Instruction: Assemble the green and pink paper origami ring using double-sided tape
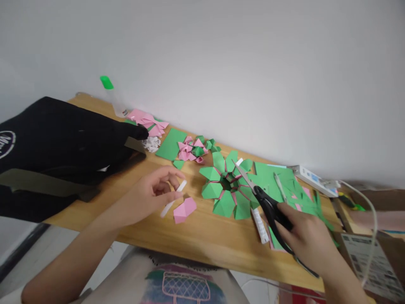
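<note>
My left hand [160, 190] is pinched on a narrow white strip [168, 208], its fingers curled just above the table. Below those fingertips lies a folded pink paper piece [185, 210]. A ring of green folded petals with pink edges, a paper flower [224, 199], rests between my hands. In my right hand [305, 232] are black-handled scissors [268, 202], their blades pointing up and left over the flower's right side. A white tube [260, 226] lies beside the flower, under the scissors.
Pink and green folded pieces [191, 150] and a green sheet [171, 143] lie behind. White scraps [152, 144] sit near a black bag [69, 143] and a green-capped clear bottle [106, 82]. Green paper [272, 179] and a power strip [314, 180] are on the right.
</note>
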